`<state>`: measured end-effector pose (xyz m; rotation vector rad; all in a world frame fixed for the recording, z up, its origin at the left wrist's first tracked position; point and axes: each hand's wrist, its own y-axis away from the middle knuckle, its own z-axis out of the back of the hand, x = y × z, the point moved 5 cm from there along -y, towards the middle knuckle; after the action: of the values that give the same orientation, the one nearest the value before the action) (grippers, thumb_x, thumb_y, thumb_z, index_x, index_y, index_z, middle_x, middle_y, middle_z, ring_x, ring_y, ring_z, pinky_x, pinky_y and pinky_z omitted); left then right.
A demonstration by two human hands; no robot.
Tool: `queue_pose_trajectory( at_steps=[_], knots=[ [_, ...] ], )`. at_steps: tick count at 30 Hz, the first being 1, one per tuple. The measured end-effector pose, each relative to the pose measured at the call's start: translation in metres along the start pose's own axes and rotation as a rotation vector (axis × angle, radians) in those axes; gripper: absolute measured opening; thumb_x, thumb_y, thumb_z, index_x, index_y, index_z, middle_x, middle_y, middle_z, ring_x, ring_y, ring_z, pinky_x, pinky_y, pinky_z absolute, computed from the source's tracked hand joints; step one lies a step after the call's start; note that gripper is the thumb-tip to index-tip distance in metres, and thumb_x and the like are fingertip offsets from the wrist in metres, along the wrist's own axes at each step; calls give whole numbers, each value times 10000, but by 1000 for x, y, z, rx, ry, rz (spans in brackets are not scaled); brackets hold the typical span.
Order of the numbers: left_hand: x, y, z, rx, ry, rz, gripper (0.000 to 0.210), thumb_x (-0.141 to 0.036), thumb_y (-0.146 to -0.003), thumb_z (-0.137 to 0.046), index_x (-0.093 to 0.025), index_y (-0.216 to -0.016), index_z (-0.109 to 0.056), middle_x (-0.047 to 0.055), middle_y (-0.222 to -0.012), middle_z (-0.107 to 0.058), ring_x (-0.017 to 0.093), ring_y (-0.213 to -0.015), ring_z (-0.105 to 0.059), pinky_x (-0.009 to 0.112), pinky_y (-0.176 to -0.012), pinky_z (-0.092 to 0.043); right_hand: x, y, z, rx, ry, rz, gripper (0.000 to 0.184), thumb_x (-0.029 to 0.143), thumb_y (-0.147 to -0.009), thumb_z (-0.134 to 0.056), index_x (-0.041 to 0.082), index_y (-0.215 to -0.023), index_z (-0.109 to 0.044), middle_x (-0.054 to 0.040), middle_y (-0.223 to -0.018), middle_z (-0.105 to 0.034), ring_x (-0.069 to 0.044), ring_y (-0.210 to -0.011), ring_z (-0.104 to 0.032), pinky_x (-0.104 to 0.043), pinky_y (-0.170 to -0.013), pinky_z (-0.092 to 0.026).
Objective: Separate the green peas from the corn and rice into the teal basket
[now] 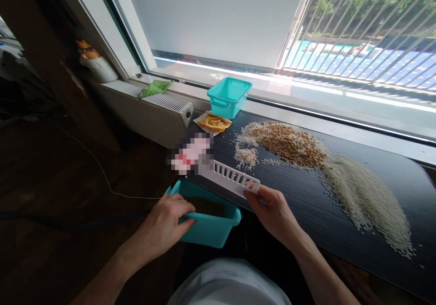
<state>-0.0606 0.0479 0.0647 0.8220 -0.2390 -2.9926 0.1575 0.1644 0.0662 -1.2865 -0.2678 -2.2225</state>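
Observation:
My left hand (168, 216) grips the rim of a teal plastic bin (209, 231) just off the table's near edge. Dark greenish grains (206, 206) cover the bin's bottom. A long white slotted plastic strip (226, 181) is pinched at its right end by my right hand (272, 205). The strip stands at the table edge, above and behind the bin. On the dark table (289, 191) spreads a heap of yellow-brown round grains (293, 143) mixed with white rice. A longer pile of white rice (371, 200) runs off to the right.
A second teal bin (230, 98) stands by the window, behind a yellow-orange packet (214, 122). A blurred pink-and-white item (190, 155) lies at the table's left edge. A radiator (160, 109) carries a green cloth (156, 87) and a white pot (102, 68).

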Motion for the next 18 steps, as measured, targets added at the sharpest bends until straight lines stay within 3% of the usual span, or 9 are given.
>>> queue_pose_trajectory(
  at_steps=[5, 11, 14, 18],
  knots=[
    [11, 6, 13, -59, -73, 10, 155, -136, -819, -634, -220, -862, -757, 33, -890, -743, 222, -889, -661, 400, -872, -506, 20, -15, -22, 44, 98, 141, 281, 270, -951, -470, 202, -988, -740, -47, -890, -768, -172, -747, -688, -245, -666, -529],
    [9, 8, 21, -40, -92, 22, 134, -148, -821, -644, -221, -857, -750, 34, -904, -745, 235, -915, -661, 407, -896, -492, 38, -10, -24, 123, 102, 188, 286, 233, -954, -449, 219, -994, -732, -60, -973, -776, -183, -838, -717, -267, -750, -553],
    [6, 10, 18, -25, -88, 11, 121, -155, -831, -641, -221, -829, -742, 29, -859, -730, 231, -880, -650, 398, -858, -491, 32, 0, -8, 84, 67, 157, 276, 285, -956, -475, 222, -1002, -739, -56, -951, -778, -181, -813, -718, -257, -734, -562],
    [-5, 10, 5, -9, -59, -67, 148, -114, -835, -614, -211, -826, -726, 25, -860, -722, 217, -861, -641, 403, -861, -471, 1, 17, 41, -193, 156, 35, 265, 341, -909, -549, 201, -965, -767, -52, -882, -782, -196, -740, -716, -252, -653, -557]
  ],
)
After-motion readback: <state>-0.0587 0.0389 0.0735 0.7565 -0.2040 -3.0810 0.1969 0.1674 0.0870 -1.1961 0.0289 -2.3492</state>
